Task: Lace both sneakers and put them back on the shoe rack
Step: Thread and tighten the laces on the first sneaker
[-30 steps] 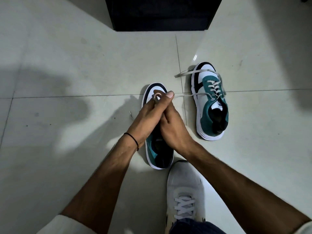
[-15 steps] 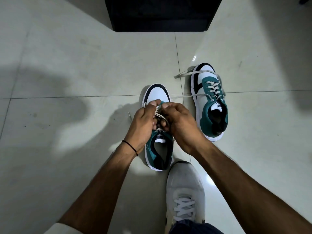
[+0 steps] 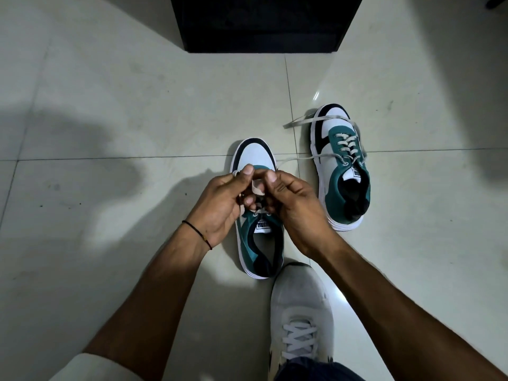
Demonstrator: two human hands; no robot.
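Since a second ago both hands pulled back from the toe to mid-tongue. Left hand (image 3: 220, 204) and right hand (image 3: 291, 204) each pinch the lace (image 3: 257, 187) closed over the near sneaker (image 3: 259, 243) on the floor. Looks like tying. The laced second sneaker (image 3: 342, 171) waits to the right, shoe rack (image 3: 261, 23) beyond.

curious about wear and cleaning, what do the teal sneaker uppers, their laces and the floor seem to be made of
Near sneaker and far sneaker: teal panels look matte, suede-like or synthetic; the white toe is smoother, likely faux leather; the white sole looks like rubber. Lace: flat, off-white, probably woven fabric, lying limp. Floor: glossy pale tile, judging by grout lines and light glare.
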